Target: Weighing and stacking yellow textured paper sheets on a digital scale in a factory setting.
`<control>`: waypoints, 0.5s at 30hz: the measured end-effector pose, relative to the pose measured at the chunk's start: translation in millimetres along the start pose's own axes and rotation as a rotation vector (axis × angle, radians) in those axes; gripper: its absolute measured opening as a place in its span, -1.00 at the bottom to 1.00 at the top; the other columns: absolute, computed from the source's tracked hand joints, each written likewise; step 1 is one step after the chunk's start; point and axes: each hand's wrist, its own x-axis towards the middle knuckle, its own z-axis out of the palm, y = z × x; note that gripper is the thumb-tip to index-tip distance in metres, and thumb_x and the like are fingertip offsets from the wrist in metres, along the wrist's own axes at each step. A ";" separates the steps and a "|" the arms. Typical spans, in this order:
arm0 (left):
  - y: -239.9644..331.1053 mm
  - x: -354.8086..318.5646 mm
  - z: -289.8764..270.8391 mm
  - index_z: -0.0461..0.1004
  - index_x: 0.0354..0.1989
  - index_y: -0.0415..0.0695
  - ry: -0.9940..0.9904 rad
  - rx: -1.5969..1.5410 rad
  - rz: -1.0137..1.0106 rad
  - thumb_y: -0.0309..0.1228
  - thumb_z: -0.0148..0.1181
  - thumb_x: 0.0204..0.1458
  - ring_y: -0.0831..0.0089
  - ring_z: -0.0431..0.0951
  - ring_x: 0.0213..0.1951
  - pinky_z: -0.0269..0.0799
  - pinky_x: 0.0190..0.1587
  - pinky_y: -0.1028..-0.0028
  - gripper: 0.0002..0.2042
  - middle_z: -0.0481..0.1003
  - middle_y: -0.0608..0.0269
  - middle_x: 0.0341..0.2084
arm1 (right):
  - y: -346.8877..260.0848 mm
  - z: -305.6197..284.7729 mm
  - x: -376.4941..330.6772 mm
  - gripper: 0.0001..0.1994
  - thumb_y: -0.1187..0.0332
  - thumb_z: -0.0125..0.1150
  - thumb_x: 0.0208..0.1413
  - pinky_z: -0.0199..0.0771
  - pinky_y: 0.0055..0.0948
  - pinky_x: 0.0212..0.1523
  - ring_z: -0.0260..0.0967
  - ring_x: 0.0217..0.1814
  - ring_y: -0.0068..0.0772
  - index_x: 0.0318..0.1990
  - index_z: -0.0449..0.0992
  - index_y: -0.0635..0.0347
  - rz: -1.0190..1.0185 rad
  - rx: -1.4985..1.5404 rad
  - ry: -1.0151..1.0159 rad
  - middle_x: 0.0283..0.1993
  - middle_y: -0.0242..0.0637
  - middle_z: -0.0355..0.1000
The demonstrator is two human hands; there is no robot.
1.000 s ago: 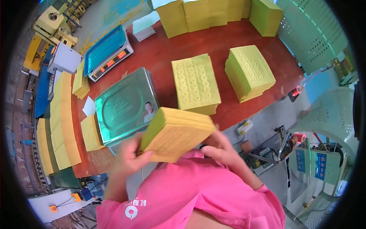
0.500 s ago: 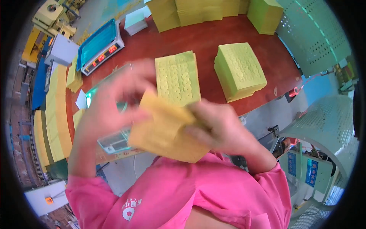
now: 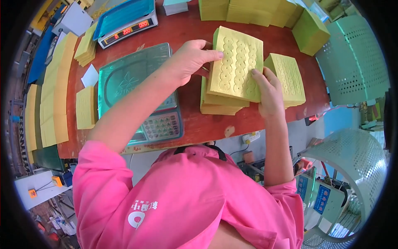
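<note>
Between my two hands is a bundle of yellow paper sheets (image 3: pixel 235 62), its top sheet stamped with rows of round coin-like marks. My left hand (image 3: pixel 192 60) grips its left edge, thumb on top and fingers underneath. On the lower right edge my right hand (image 3: pixel 269 89) pinches it, thumb over the face. Directly beneath the held bundle sits a short stack of the same paper (image 3: pixel 219 108), mostly covered by it. To the right, partly behind my right hand, stands a taller stamped stack (image 3: pixel 288 76).
A teal-topped weighing scale (image 3: pixel 132 76) with a keypad lies under my left forearm. Behind it is another scale with a blue tray (image 3: pixel 124 16) and lit red display. Yellow paper stacks (image 3: pixel 248 11) line the red table's (image 3: pixel 190 120) far edge; more stand left. A perforated metal guard (image 3: pixel 352 60) rises at right.
The paper, earlier held low near my body and blurred, is now farther forward over the short stack, stamped face up. Both hands moved forward with it, and the view shifted.
</note>
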 end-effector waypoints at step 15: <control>-23.1 -20.2 7.7 0.28 0.17 -0.36 0.156 0.144 0.046 -0.37 0.23 0.11 0.48 0.54 -0.21 0.50 -0.31 0.49 -0.50 0.50 0.15 -0.18 | 18.3 0.7 -6.5 -0.60 0.33 0.26 0.10 0.44 -0.52 -0.15 0.42 -0.21 -0.56 0.02 0.45 0.43 -0.116 -0.320 0.056 -0.20 -0.26 0.51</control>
